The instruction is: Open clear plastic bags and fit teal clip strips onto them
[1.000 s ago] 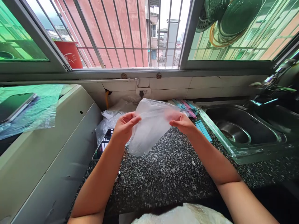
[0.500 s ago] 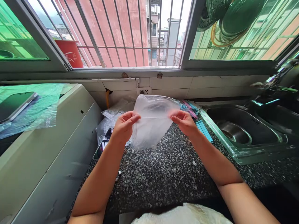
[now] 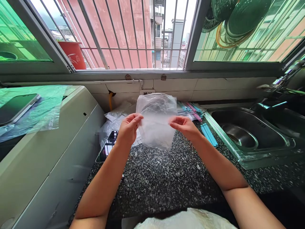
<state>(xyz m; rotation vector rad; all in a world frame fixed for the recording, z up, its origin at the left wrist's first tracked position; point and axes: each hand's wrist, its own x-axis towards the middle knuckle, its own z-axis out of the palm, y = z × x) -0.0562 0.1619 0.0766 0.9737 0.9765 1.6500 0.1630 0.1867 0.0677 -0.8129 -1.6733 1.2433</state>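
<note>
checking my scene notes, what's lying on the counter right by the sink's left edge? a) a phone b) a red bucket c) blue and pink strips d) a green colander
c: the blue and pink strips lie on the counter beside the sink, behind the bag held in both hands.

Bright daylight pours in through the window (image 3: 133, 35), sky's blown out, edges bend fisheye-style, everything's otherwise pretty sharp.

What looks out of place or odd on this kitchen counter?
A tablet lies half-buried under loose plastic bags by the wall. Blue and pink strips are scattered at the sink edge. Nothing looks spilled or broken.
</note>
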